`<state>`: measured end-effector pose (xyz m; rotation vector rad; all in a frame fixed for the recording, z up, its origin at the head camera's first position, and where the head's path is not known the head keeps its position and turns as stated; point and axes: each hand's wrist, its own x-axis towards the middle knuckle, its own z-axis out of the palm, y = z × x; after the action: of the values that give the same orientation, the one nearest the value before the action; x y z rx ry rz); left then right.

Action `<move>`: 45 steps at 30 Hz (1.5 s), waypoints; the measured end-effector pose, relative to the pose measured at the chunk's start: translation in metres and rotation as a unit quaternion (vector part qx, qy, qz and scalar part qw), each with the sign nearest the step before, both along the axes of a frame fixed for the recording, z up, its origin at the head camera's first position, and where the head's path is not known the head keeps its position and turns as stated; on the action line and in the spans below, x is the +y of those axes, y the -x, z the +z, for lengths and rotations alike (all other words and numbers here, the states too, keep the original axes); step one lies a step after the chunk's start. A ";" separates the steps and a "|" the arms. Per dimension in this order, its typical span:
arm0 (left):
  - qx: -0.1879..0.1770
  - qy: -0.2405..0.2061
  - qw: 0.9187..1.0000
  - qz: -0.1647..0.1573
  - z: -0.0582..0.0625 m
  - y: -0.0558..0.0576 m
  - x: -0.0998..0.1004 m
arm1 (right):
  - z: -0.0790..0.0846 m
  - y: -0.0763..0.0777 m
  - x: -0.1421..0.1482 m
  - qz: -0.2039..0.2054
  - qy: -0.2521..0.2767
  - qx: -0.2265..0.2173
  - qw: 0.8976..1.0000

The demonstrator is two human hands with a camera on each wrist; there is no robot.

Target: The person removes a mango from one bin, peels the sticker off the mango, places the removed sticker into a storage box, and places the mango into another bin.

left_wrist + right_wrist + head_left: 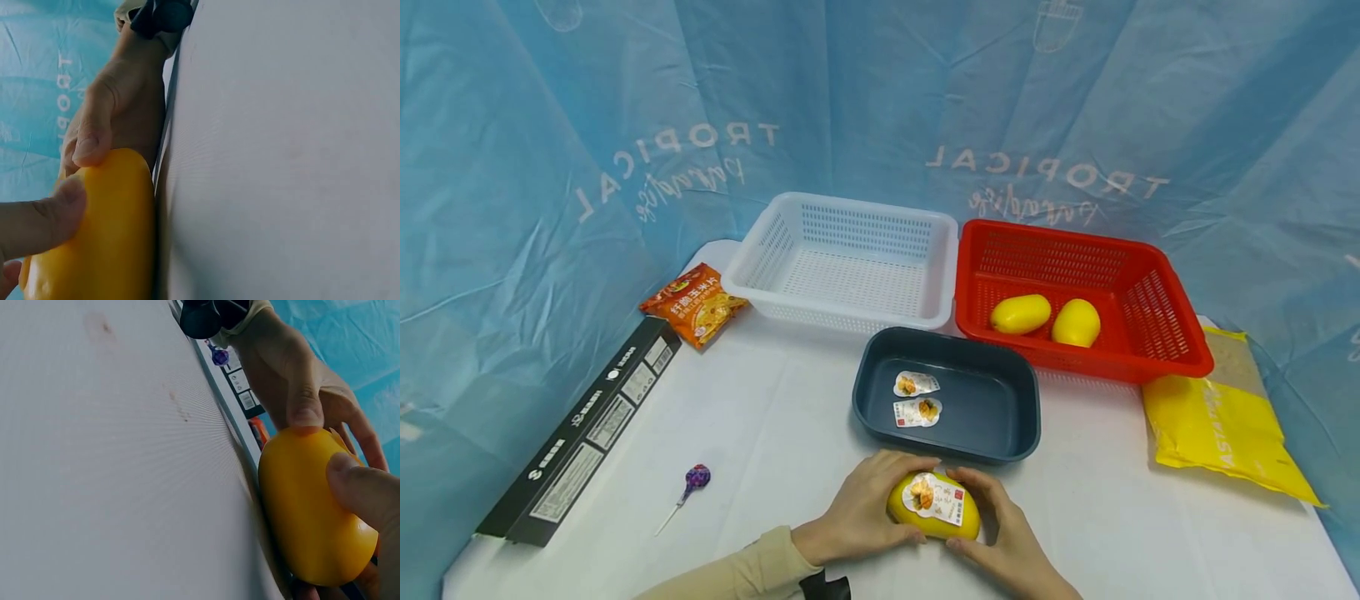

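At the front of the table a smooth yellow mango [917,524] lies between both hands, with a white sticker label [951,502] on its upper side. My left hand [868,508] holds its left end, thumb low on the near side and fingers over the far side. The right hand [1003,533] grips the other end, its thumb [359,487] pressed on the mango's near face in the right wrist view. Just beyond stands a dark blue tray [985,400], where two more labels [917,412] lie. The fruit's underside is hidden in the head view.
A white basket [842,312] and a red basket [1075,358] stand at the back; the red one holds two yellow mangoes [1021,314]. On the left are an orange snack bag [696,304], a long black box [583,429] and a lollipop [697,477]. A yellow bag [1232,417] lies right.
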<state>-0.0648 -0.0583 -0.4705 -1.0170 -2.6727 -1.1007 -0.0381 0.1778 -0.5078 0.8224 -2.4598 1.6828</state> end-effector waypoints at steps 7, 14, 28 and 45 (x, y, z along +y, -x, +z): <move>0.040 -0.040 0.996 0.064 0.003 -0.006 -0.006 | 0.001 0.001 -0.002 -0.004 0.012 0.016 1.000; 0.048 -0.067 0.993 0.090 0.005 -0.006 -0.006 | 0.001 0.000 -0.002 -0.018 0.004 -0.002 1.000; 0.011 -0.140 0.986 0.089 0.010 0.001 0.016 | 0.003 0.000 -0.002 -0.042 -0.028 -0.007 0.999; 0.034 -0.223 0.973 0.050 0.006 -0.006 0.021 | 0.004 0.002 -0.002 -0.029 -0.016 0.021 0.999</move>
<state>-0.0590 -0.0375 -0.4646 -0.8066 -2.2387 -1.5163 -0.0401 0.1761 -0.5037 0.7734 -2.4643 1.5946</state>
